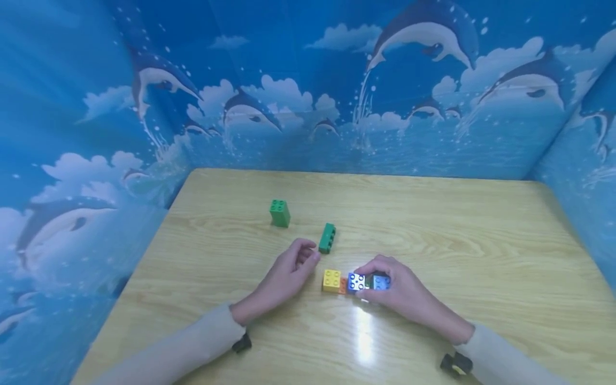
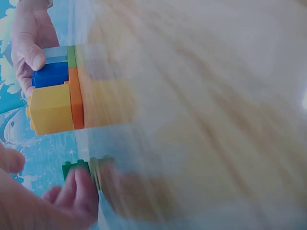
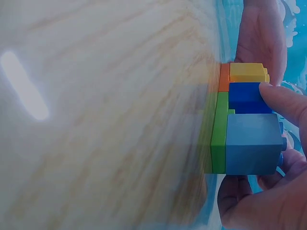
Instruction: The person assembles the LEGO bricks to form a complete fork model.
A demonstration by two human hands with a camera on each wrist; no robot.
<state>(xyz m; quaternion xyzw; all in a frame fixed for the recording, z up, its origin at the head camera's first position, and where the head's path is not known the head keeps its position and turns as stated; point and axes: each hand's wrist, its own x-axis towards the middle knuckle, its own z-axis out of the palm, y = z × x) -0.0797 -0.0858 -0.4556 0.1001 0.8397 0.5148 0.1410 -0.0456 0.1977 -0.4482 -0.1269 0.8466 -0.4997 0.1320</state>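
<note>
My right hand (image 1: 397, 283) pinches a dark blue brick (image 1: 355, 282) between thumb and fingers. That brick sits in a low row, between a yellow brick (image 1: 331, 280) and a light blue brick (image 3: 254, 143). Beneath the row, an orange plate (image 2: 76, 98) and a light green plate (image 3: 219, 134) lie against the table. Left of the row is my left hand (image 1: 291, 270), its fingers loosely curled and holding nothing I can see. Its fingertips are close to a dark green brick (image 1: 327, 238) lying on its side; whether they touch is unclear.
A tall green block (image 1: 280, 214) stands farther back on the wood-grain table (image 1: 457, 224). Dolphin-printed blue walls (image 1: 289, 144) rise behind the table and along both sides. Light reflects off the tabletop in front of the brick row.
</note>
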